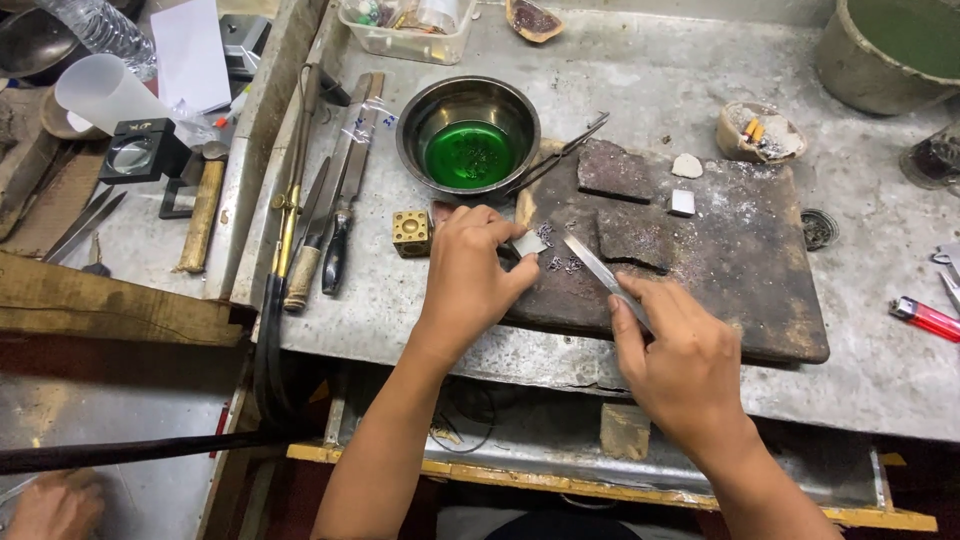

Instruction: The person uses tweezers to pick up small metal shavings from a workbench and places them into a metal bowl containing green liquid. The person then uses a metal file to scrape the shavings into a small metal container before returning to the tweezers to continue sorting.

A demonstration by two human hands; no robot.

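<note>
Pinching a small pale plate [529,243], left hand [470,270] faces right hand [680,360] gripping tweezers [605,275] (tips near it).

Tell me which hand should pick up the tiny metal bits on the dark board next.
Right, probably: the right hand already holds the tweezers, tips beside the small metal bits. The left hand is busy pinching a small white piece.

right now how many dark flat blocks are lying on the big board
2. One dark block lies at the board's upper left by the steel bowl; the other block lies just below it, beside the tweezers' tip. None seem hidden.
</note>
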